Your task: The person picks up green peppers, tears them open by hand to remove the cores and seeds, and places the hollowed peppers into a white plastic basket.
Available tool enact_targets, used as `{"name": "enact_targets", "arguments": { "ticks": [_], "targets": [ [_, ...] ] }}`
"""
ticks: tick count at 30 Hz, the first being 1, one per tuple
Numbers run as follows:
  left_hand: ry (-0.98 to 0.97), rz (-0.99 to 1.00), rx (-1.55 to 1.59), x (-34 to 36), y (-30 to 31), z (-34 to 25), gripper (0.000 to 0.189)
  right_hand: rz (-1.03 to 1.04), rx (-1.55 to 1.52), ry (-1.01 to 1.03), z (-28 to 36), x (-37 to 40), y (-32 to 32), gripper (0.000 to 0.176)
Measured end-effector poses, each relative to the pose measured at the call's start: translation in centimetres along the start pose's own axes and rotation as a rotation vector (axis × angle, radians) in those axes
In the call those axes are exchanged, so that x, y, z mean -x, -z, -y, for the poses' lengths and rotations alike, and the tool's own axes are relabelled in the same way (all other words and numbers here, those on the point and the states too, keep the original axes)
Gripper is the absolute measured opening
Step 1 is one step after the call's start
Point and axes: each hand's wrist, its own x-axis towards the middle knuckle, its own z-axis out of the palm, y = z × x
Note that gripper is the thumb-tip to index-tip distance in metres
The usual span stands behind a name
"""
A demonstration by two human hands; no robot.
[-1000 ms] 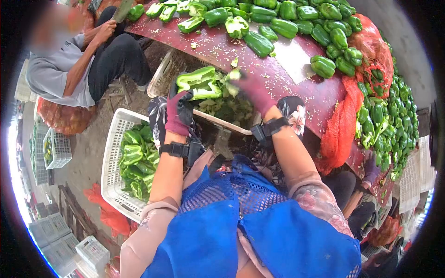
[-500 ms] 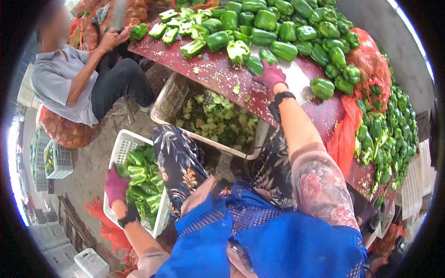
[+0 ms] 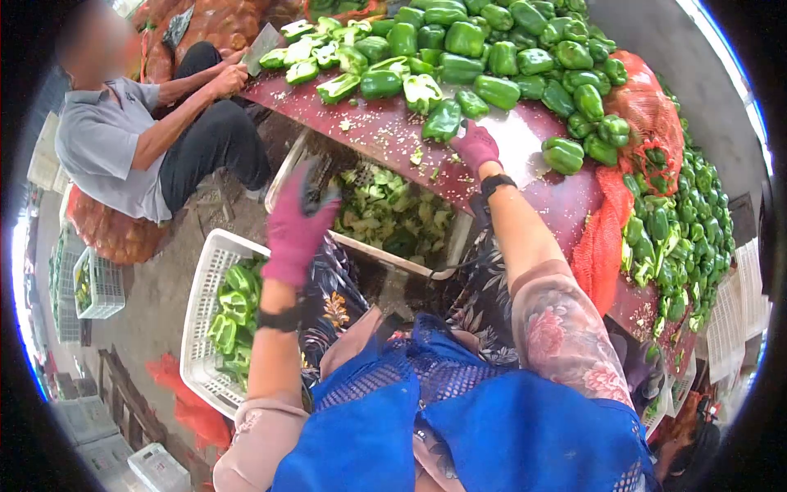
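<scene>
My left hand [image 3: 299,230], in a purple glove with dark fingertips, is raised above the near-left edge of the crate of pepper scraps. Its fingers are spread and it holds nothing. At the table's front edge, my right hand [image 3: 476,146], gloved in purple too, has its fingers bent against a whole green bell pepper [image 3: 443,120]; the fingertips are partly hidden. A smaller green pepper [image 3: 472,103] lies just behind. Left of these are cut pepper halves [image 3: 421,92]. Below my left hand, a white crate [image 3: 199,328] holds opened green peppers [image 3: 234,307].
Whole peppers [image 3: 508,57] are heaped across the red table [image 3: 377,135], which is strewn with seeds. Under its edge stands a crate of scraps [image 3: 393,201]. A seated co-worker [image 3: 115,139] holds a broad blade [image 3: 264,47] at the left. A red mesh sack [image 3: 643,107] lies right.
My left hand has risen from the white crate and swung right. My right hand has drawn the pepper slightly nearer. The co-worker's blade has come down to the table edge.
</scene>
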Motion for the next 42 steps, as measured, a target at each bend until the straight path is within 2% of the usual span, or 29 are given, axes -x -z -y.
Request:
{"name": "enact_targets", "arguments": {
  "ticks": [2,5,6,8,12,14,15,16,17,18,19,20,21,22,24,26,28,29,30,31,33,34,36,38,39,42],
  "targets": [
    [-0.305,0.063,-0.135,-1.2,-3.2,0.7,0.059,-0.170,0.026,0.029,0.6,0.8,0.1,0.082],
    [-0.238,0.145,-0.173,-1.0,-7.2,0.2,0.060,-0.075,0.195,0.188,1.9,-0.8,0.1,0.089],
    [-0.279,0.115,-0.157,-0.8,-8.2,0.5,0.060,-0.015,0.244,0.196,2.7,-1.1,0.3,0.089],
    [-0.232,0.169,-0.133,-1.0,-9.1,0.6,0.059,0.114,0.348,0.207,4.2,-1.8,0.5,0.090],
    [-0.116,0.220,-0.060,-1.5,-10.8,2.8,0.058,0.185,0.414,0.212,6.0,-3.9,0.5,0.089],
    [-0.088,0.267,0.041,-2.6,-10.9,3.3,0.060,0.122,0.339,0.261,5.0,-4.1,0.2,0.082],
    [-0.080,0.189,0.123,-2.7,-11.3,3.9,0.053,0.087,0.301,0.288,4.8,-3.8,0.2,0.078],
    [0.002,0.194,0.231,-2.8,-11.6,4.5,0.051,0.056,0.264,0.316,4.5,-3.4,0.2,0.075],
    [0.086,0.198,0.340,-3.2,-11.9,5.2,0.050,-0.007,0.220,0.350,3.5,-2.8,0.8,0.060],
    [0.168,0.202,0.449,-3.5,-12.3,6.0,0.049,0.082,-0.196,0.324,2.2,-2.2,1.2,0.058],
    [0.134,0.190,0.471,-4.0,-12.8,6.5,0.043,0.162,-0.613,0.287,0.7,-1.7,1.9,0.055],
    [0.295,0.228,0.654,-3.8,-13.2,6.7,0.043,0.237,-1.031,0.242,-0.6,-1.0,2.5,0.053],
    [0.455,0.267,0.836,-3.8,-12.9,4.8,0.043,0.198,-1.128,0.429,-1.7,0.0,2.9,0.049],
    [0.615,0.307,1.016,-3.8,-12.7,3.6,0.044,0.311,-1.344,0.429,-1.5,2.1,3.8,0.045],
    [0.612,0.344,1.241,-4.0,-14.1,4.4,0.043,0.558,-1.777,0.370,-1.1,6.5,5.6,0.037],
    [0.611,0.340,1.449,-4.0,-14.8,3.4,0.041,0.826,-1.910,0.196,1.0,11.1,5.9,0.039],
    [0.421,0.217,1.396,-3.4,-14.9,3.5,0.037,1.077,-1.919,0.161,0.5,11.8,1.9,0.040],
    [0.323,0.151,1.362,-3.2,-14.8,3.8,0.034,1.182,-2.001,0.065,0.9,12.5,0.6,0.039],
    [0.225,0.082,1.323,-2.9,-14.5,3.9,0.032,1.143,-2.044,0.154,2.4,14.2,0.4,0.040],
    [0.300,0.018,1.399,-2.6,-13.9,3.2,0.017,0.693,-1.622,0.478,2.6,15.8,0.0,0.043],
    [0.278,-0.063,1.305,-2.2,-12.8,3.9,0.017,0.429,-1.408,0.519,4.0,17.6,-0.2,0.051],
    [0.269,-0.101,1.255,-2.0,-12.2,4.3,0.017,0.598,-1.651,0.289,5.4,18.3,0.0,0.055],
    [0.163,-0.327,1.026,-2.3,-10.8,4.2,0.017,0.743,-1.835,-0.036,6.3,19.0,-0.2,0.060],
    [0.045,-0.539,0.797,-3.0,-9.4,3.1,0.017,0.689,-1.744,-0.164,6.3,19.2,-0.4,0.064],
    [-0.003,-0.580,0.758,-2.9,-8.8,1.8,0.021,0.704,-1.665,-0.239,7.2,20.1,0.7,0.054],
    [-0.214,-0.370,0.353,-0.5,-8.1,-0.4,0.025,0.812,-1.608,0.089,6.3,19.4,-2.9,0.041]
  ]
}}
